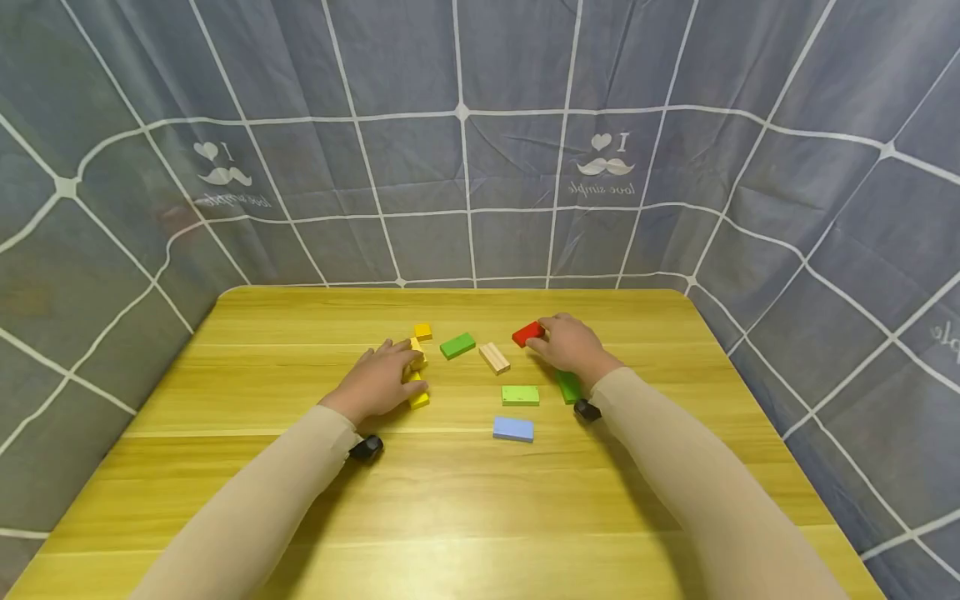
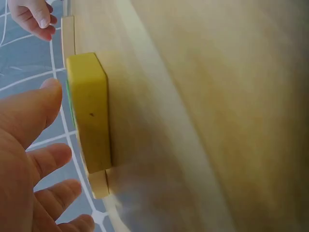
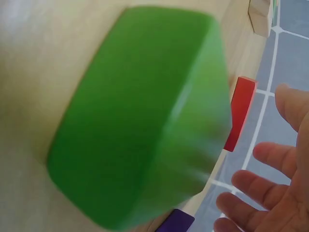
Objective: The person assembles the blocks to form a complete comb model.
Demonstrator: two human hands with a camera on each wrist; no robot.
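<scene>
My left hand [image 1: 378,379] hovers over several yellow blocks on the table, its fingers loosely spread and partly covering them. One yellow block [image 1: 418,402] shows below the thumb. In the left wrist view, the fingers and thumb stand apart from a yellow block [image 2: 89,116], with nothing between them. My right hand [image 1: 572,343] is by a flat red block [image 1: 527,335], thumb and fingertips right at its near end. The right wrist view shows those fingers relaxed, with a gap to the red block [image 3: 241,113]. A dark green block [image 1: 567,387] lies under the right wrist.
Between the hands lie a green block [image 1: 457,346], a plain wooden block [image 1: 495,358], a light green block [image 1: 520,396] and a blue block [image 1: 513,429]. An orange-yellow block [image 1: 423,332] sits farther back. A purple block [image 3: 176,222] shows in the right wrist view. Grey curtains [image 1: 510,242] surround the table.
</scene>
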